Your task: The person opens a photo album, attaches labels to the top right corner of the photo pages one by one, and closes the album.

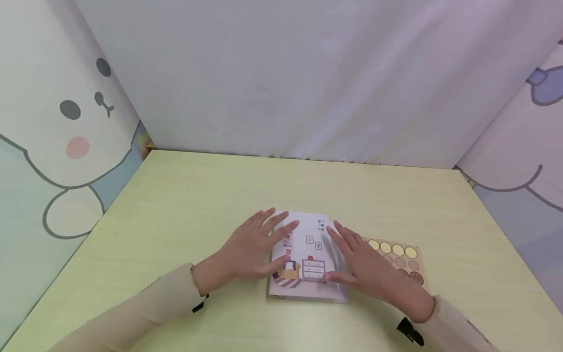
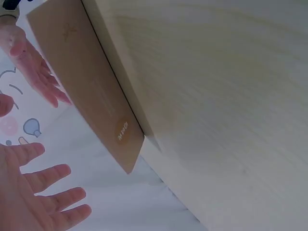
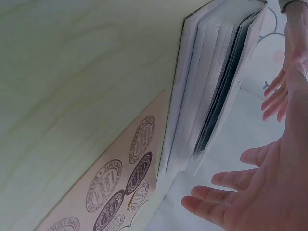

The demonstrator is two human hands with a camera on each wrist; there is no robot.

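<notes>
A thick book (image 1: pixel 310 222) lies flat near the table's front middle, its white cover drawn with a bed, a chest of drawers and small frames. Over the cover's left side spreads my left hand (image 1: pixel 248 247), fingers straight and holding nothing. My right hand (image 1: pixel 367 266) reaches over the right edge, fingers extended and also without a hold. Both wrist views show the hands standing off the book. Its brown spine (image 2: pixel 91 82) with a round label appears in the left wrist view; page edges (image 3: pixel 204 82) and dark layers under the cover show in the right.
A brown sheet of round stickers (image 1: pixel 420 266) lies right of the book, partly hidden under my right hand and wrist. Around them spreads the pale wooden table (image 1: pixel 211 186). A light curtain (image 1: pixel 281 83) hangs along the back, with cartoon-printed cloth (image 1: pixel 39 146) at the sides.
</notes>
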